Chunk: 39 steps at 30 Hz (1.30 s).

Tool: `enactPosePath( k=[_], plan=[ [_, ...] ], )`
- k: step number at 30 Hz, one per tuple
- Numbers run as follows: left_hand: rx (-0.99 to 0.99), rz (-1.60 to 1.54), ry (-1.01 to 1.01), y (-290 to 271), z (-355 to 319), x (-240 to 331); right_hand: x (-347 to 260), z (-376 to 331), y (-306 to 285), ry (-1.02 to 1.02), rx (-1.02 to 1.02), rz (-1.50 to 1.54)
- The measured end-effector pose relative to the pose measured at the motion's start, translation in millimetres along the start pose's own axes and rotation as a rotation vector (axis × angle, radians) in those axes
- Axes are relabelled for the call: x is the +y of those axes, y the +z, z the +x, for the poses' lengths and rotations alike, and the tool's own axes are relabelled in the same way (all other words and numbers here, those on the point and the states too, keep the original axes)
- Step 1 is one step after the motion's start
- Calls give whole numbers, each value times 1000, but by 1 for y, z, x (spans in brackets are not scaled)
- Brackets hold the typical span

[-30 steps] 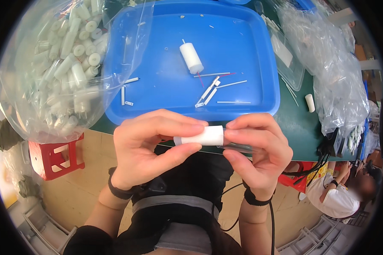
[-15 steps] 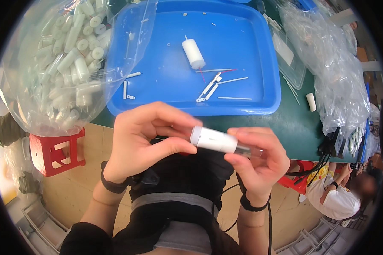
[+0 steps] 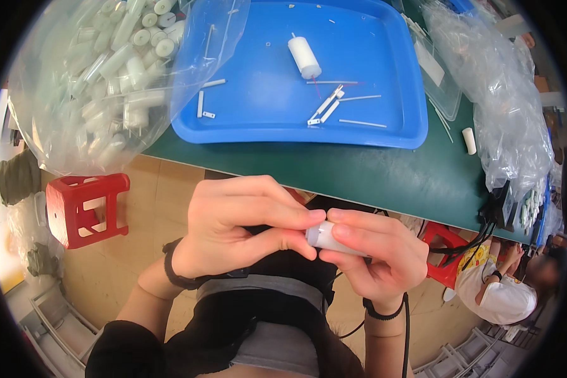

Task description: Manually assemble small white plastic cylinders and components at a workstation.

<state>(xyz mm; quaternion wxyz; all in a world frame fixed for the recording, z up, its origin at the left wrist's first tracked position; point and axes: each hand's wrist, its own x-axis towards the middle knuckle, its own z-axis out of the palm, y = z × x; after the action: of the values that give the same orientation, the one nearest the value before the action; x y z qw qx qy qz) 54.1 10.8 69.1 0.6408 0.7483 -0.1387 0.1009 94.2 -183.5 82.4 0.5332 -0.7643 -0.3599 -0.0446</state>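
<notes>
A white plastic cylinder [image 3: 329, 239] with a greyish end cap is held between my hands, in front of the table edge. My right hand [image 3: 384, 252] wraps its fingers round the body and covers most of it. At the capped end, my left hand [image 3: 242, 220] pinches with thumb and forefinger. Whatever lies inside the right palm is hidden. Beyond my hands, a similar white cylinder [image 3: 304, 58] with a thin pin at its top lies in a blue tray [image 3: 296, 139]. Near it are several thin white rods [image 3: 362, 123] and small white strips [image 3: 329, 111].
A clear bag [image 3: 116, 94] full of white cylinders is at the left, above a red stool [image 3: 85, 211]. At the right are crumpled clear plastic [image 3: 504, 113], a small white piece [image 3: 469, 141] and black cables [image 3: 479, 230]. A person [image 3: 494, 290] sits at the far right.
My hands have come closer together, slightly lower and to the right in view. The right fingers now cover more of the cylinder; its clear end is no longer visible. The tray sits higher in view.
</notes>
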Motion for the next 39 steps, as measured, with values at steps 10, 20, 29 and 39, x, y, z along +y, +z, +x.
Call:
enactPosePath(
  k=[10, 20, 29, 39],
  plan=[
    [51, -64, 12, 8, -15, 8, -7, -15, -2, -98, -22, 8],
    [-21, -79, 16, 4, -27, 12, -18, -39, 11, -32, 81, 17],
    [-7, -84, -106, 13, -34, -11, -1, -48, 23, 179, 59, -30],
    [44, -726, -521, 50, -49, -53, 27, -68, 61, 808, 115, 793]
  ],
)
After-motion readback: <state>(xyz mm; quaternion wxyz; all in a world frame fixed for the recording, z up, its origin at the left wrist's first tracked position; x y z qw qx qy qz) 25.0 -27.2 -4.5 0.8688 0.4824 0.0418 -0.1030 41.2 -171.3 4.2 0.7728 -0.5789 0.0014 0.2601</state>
